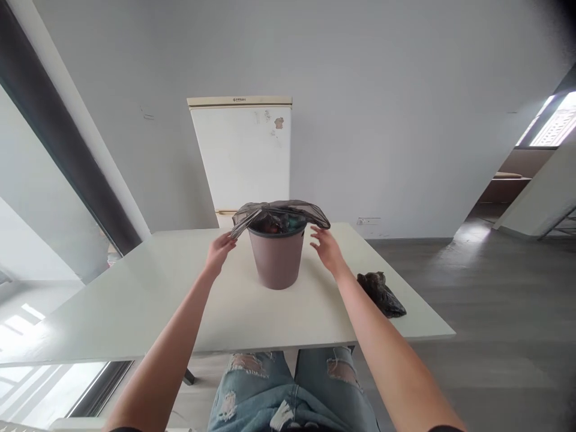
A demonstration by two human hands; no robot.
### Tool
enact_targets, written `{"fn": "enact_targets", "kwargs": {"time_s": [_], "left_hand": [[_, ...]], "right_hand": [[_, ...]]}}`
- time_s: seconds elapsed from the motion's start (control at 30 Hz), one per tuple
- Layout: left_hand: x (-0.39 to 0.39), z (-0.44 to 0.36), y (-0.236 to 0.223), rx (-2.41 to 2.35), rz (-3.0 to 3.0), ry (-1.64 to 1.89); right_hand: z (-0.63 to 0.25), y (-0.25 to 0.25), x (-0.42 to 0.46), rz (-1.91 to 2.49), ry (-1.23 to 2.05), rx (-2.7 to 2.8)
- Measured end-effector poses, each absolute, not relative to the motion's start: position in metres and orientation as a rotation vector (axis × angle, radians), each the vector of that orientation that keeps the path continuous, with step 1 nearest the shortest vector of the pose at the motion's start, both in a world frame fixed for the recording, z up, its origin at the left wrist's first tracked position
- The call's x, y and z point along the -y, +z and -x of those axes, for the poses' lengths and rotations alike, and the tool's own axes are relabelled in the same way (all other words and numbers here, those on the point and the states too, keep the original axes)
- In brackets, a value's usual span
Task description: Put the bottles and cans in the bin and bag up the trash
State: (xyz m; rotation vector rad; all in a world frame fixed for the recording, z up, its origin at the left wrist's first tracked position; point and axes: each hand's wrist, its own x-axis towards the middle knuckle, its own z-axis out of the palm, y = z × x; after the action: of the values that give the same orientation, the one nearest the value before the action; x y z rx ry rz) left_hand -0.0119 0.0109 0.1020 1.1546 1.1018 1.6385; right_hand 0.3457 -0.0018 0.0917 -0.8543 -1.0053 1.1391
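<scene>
A mauve trash can (276, 264) with a dark rim stands upright on the white table in front of me. A thin black trash bag (310, 211) lines it, its loose edges spread out left and right above the rim. Inside, the contents are mostly hidden; bits of reddish and green show. My left hand (219, 251) is closed on the bag's left edge, which is drawn out past the rim. Right of the can, my right hand (327, 249) has its fingers apart and curved, just below the bag's right edge.
A crumpled black plastic bag (382, 294) lies on the table (135, 294) to the right, near my right forearm. Behind the table stands a white refrigerator (245, 156) against a grey wall. The table's front edge is close to my legs.
</scene>
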Motion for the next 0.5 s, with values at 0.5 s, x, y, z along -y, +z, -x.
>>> {"fn": "enact_targets", "kwargs": {"time_s": [0.5], "left_hand": [[-0.037,-0.051,0.229,-0.373,-1.141,1.87]], "right_hand": [[-0.345,0.179,-0.062,0.417,0.929,1.209]]}}
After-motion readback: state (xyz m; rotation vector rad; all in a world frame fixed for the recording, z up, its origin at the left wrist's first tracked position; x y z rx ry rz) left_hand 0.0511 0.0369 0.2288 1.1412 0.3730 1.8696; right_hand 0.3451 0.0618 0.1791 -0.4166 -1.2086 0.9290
